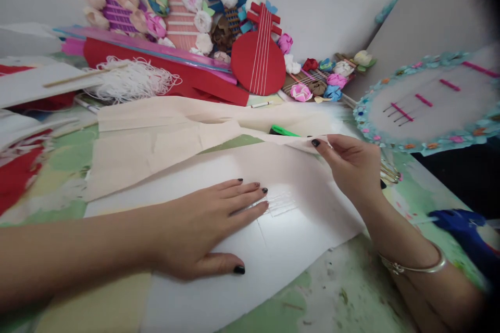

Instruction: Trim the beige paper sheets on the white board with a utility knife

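Observation:
A large white sheet (234, 260) lies on the table, with clear, shiny lines (283, 204) near its middle. My left hand (211, 223) rests flat on this sheet, fingers spread, the fingertips beside the shiny lines. At the right, my right hand (349, 164) pinches the edge of a thin cream sheet (144, 151) between thumb and fingers, holding it slightly raised. The cream sheet stretches to the left behind my left hand, creased and partly lifted. A green and black tool (284, 130) lies behind the pinched edge.
Small decorated instruments, one a red round-bodied one (258, 62), lean on the wall. White string (135, 79) is heaped at the back left. A flower-edged oval piece (429, 99) stands at the right, above a blue glue gun (464, 226), partly blurred.

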`<control>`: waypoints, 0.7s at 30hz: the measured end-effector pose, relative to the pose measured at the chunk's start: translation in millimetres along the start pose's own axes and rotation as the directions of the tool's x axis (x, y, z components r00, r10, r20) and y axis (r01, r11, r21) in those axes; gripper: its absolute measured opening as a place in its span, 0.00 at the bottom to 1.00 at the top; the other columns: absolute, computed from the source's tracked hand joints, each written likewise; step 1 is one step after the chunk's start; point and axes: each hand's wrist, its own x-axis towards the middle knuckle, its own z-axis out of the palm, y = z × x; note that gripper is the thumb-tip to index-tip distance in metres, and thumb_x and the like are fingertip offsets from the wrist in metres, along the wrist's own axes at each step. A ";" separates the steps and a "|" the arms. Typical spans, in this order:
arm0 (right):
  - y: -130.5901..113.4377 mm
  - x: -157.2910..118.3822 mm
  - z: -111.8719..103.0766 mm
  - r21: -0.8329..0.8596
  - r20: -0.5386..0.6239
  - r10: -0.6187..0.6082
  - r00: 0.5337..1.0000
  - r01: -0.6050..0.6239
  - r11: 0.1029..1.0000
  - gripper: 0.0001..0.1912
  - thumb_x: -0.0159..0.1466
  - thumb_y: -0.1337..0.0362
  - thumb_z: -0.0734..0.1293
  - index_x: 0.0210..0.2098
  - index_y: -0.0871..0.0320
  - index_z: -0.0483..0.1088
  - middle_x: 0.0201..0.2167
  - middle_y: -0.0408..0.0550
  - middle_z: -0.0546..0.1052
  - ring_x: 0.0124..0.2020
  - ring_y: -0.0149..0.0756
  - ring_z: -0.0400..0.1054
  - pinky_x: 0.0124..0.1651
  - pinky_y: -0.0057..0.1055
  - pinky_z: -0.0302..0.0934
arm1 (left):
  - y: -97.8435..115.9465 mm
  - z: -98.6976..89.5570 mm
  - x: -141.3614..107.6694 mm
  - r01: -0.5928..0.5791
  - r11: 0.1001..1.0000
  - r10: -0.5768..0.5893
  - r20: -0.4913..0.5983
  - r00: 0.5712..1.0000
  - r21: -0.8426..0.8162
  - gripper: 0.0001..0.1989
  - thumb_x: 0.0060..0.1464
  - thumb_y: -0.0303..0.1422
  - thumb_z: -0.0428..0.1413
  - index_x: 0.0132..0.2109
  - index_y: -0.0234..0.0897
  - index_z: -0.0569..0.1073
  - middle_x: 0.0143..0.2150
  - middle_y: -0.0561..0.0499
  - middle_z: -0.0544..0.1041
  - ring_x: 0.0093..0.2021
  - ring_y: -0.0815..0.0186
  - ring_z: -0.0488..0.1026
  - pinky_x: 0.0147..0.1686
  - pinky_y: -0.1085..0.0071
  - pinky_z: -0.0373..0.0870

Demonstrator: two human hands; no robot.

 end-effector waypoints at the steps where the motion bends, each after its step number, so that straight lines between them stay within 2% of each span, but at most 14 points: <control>1: -0.1 0.0 -0.4 0.000 -0.005 -0.003 1.000 0.003 1.000 0.10 0.62 0.56 0.68 0.35 0.54 0.79 0.32 0.47 0.82 0.33 0.41 0.75 0.36 0.36 0.65 | 0.1 -2.0 -1.8 -0.006 1.000 0.006 0.004 1.000 0.006 0.37 0.63 0.49 0.48 0.68 0.25 0.55 0.69 0.31 0.55 0.69 0.45 0.54 0.65 0.49 0.55; 6: -3.7 -0.6 -2.5 0.027 -0.007 -0.011 1.000 0.011 1.000 0.10 0.61 0.61 0.68 0.38 0.55 0.80 0.35 0.48 0.83 0.36 0.42 0.76 0.39 0.36 0.66 | 1.6 -13.7 -13.4 -0.049 0.996 0.047 0.036 0.998 0.077 0.37 0.62 0.49 0.50 0.67 0.24 0.57 0.68 0.31 0.58 0.68 0.45 0.57 0.63 0.51 0.59; 12: -7.2 -2.2 -3.8 0.039 0.032 -0.014 0.999 0.013 0.999 0.12 0.59 0.66 0.67 0.40 0.56 0.81 0.33 0.47 0.82 0.36 0.42 0.77 0.39 0.36 0.68 | 5.3 -24.6 -30.1 -0.066 0.990 0.067 -0.004 0.998 0.127 0.34 0.59 0.46 0.54 0.65 0.27 0.61 0.63 0.34 0.68 0.62 0.47 0.67 0.59 0.55 0.64; 16: -10.3 -3.0 -7.2 0.137 0.156 -0.064 0.986 0.042 0.990 0.11 0.58 0.66 0.68 0.39 0.54 0.81 0.36 0.47 0.83 0.38 0.43 0.77 0.43 0.38 0.69 | 7.8 -28.3 -36.3 -0.062 0.987 0.070 -0.046 0.997 0.149 0.30 0.58 0.43 0.55 0.62 0.28 0.64 0.59 0.35 0.72 0.60 0.48 0.70 0.58 0.56 0.64; 18: -15.4 -2.9 -10.7 0.145 0.303 -0.122 0.945 0.081 0.986 0.11 0.57 0.64 0.70 0.39 0.54 0.80 0.39 0.47 0.83 0.39 0.43 0.77 0.43 0.37 0.69 | 8.5 -29.4 -38.2 -0.059 0.987 0.071 -0.075 0.995 0.149 0.29 0.58 0.43 0.56 0.61 0.29 0.66 0.57 0.35 0.74 0.58 0.49 0.71 0.58 0.57 0.64; 20: -20.1 -2.1 -13.9 0.134 0.473 -0.164 0.866 0.113 0.984 0.12 0.56 0.60 0.72 0.40 0.53 0.80 0.39 0.46 0.83 0.38 0.42 0.77 0.42 0.35 0.69 | 8.6 -29.5 -40.2 -0.069 0.985 0.087 -0.112 0.990 0.158 0.27 0.58 0.44 0.55 0.59 0.30 0.68 0.55 0.35 0.76 0.56 0.49 0.72 0.57 0.58 0.65; 21: -20.9 -1.2 -14.9 0.125 0.521 -0.161 0.838 0.112 0.986 0.11 0.57 0.58 0.72 0.39 0.53 0.81 0.38 0.46 0.83 0.37 0.41 0.77 0.41 0.34 0.69 | 8.6 -28.8 -41.3 -0.077 0.983 0.101 -0.136 0.986 0.167 0.27 0.58 0.44 0.54 0.58 0.30 0.68 0.53 0.35 0.77 0.54 0.49 0.73 0.56 0.58 0.66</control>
